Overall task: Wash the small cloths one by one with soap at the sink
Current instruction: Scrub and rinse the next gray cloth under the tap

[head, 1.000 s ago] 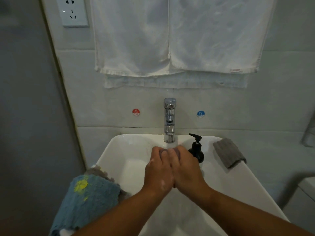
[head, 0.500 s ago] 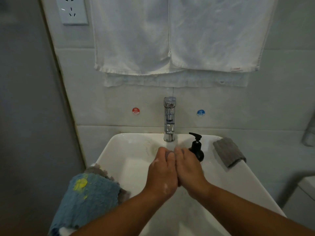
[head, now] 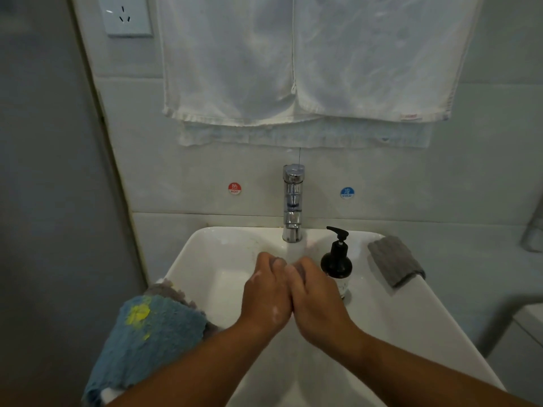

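Over the white sink (head: 411, 312), my left hand (head: 266, 295) and my right hand (head: 318, 301) are pressed side by side under the running chrome tap (head: 293, 201). Their curled fingers grip a small grey cloth (head: 279, 262); only bits of it show at the fingertips. Soap suds cling to my left hand. A black soap pump bottle (head: 336, 261) stands just right of my right hand. A folded grey cloth (head: 395, 259) lies on the sink's right rim. A blue cloth with a yellow stain (head: 147, 339) hangs over the left rim, on top of another grey cloth (head: 169, 289).
White towels (head: 293, 69) hang on the wall above the tap. Hot (head: 234, 188) and cold (head: 347, 192) stickers flank the tap. A wall socket (head: 127, 16) sits at the upper left. A grey wall closes in on the left.
Both hands have stayed pressed together under the tap. They have shifted slightly against each other, and less of the grey cloth shows between the fingertips.
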The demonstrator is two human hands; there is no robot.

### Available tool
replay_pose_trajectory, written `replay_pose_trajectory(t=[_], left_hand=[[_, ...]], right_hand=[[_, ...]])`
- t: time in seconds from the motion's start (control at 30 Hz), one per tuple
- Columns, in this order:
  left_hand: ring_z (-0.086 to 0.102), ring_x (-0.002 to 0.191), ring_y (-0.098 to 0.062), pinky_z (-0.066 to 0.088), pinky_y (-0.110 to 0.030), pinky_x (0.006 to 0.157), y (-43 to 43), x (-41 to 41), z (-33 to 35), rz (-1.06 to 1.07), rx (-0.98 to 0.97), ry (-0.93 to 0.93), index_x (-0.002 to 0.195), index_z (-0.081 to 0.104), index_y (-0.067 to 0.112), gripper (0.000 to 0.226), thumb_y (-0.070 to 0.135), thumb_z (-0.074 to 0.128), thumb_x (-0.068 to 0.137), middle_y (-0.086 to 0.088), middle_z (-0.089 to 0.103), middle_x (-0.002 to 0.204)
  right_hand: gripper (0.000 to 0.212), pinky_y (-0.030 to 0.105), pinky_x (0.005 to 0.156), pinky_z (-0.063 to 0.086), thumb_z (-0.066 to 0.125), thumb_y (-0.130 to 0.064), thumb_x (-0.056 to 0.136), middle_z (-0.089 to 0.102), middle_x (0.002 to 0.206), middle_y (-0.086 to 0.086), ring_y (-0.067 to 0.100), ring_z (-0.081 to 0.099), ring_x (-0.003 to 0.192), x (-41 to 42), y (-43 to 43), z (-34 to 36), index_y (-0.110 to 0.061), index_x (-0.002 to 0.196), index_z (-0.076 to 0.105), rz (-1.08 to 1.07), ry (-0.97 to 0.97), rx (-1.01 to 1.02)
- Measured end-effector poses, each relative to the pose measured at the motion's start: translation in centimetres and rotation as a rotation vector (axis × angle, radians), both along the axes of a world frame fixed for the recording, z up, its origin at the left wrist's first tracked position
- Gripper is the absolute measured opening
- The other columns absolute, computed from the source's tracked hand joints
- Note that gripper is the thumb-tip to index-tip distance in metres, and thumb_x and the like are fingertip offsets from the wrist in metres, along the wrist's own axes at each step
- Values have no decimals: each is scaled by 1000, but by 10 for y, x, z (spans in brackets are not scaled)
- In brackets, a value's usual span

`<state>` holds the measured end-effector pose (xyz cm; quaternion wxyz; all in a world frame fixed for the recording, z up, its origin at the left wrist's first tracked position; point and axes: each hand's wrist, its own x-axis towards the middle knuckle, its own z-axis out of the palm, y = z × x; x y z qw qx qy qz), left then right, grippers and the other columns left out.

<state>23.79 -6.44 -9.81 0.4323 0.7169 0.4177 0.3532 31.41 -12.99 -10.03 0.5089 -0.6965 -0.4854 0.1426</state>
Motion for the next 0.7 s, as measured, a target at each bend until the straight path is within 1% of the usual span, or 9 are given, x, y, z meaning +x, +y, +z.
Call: replay_pose_trajectory(t=[0.1,0.2,0.3,0.43,0.5,0.53,0.6,0.67,0.7], left_hand=[[60,66,-12,48,-22,51,-15,0,-5,-149,-67,-13,104,51,25,25,41,33,110,-5,65,87],[61,68,-11,54,-23,56,-17,1,-3,-159,3,-107,104,53,24,22,36,36,109,-3,64,86],[64,85,-16,59,-41,80,1,2,-4,19,87,-89,103,54,26,20,37,38,109,1,66,92],[64,76,-15,51,-24,56,-4,0,-8,-109,-9,-55,106,52,26,26,43,33,109,-1,66,92],[60,69,-12,46,-15,50,-14,0,-6,-194,-37,-105,111,52,25,25,40,33,109,0,63,89],[60,69,-11,47,-15,51,-16,1,-5,-207,-15,-123,112,52,25,23,39,34,109,0,62,88],[64,78,-10,55,-22,61,-11,3,-6,-152,80,-136,108,54,27,20,37,36,109,2,65,91],[64,85,-16,58,-36,76,-1,2,-6,-50,125,-116,101,53,30,19,36,37,109,1,66,93],[64,85,-19,58,-39,75,2,1,-5,-39,102,-109,99,52,31,20,37,37,108,-1,66,93]], right_hand=[[25,27,68,53,44,-32,106,63,80,0,9,62,73,20,15,-1,-19,90,58,-141,51,60],[32,43,79,58,40,-36,107,67,85,3,18,66,80,25,16,-12,-18,92,61,-141,109,-78],[29,20,65,52,38,-35,108,62,80,-4,5,61,72,5,2,-12,-23,89,56,-6,27,-85],[22,19,62,51,45,-30,107,61,75,-6,3,61,70,11,10,-4,-22,88,55,-67,-18,104],[24,31,73,57,44,-32,107,64,81,-1,9,64,74,24,20,-5,-19,92,58,-181,52,50],[26,34,76,58,43,-33,107,65,84,1,11,64,77,27,21,-8,-18,94,59,-198,85,1],[29,18,65,53,39,-34,108,64,86,0,9,63,77,19,10,-10,-18,96,59,-126,84,-80],[26,13,58,46,39,-34,108,61,82,-3,4,59,70,4,-2,-5,-20,94,56,-39,30,-47],[24,13,57,47,41,-33,108,60,79,-4,2,59,68,-1,-6,-1,-21,92,54,-4,8,2]])
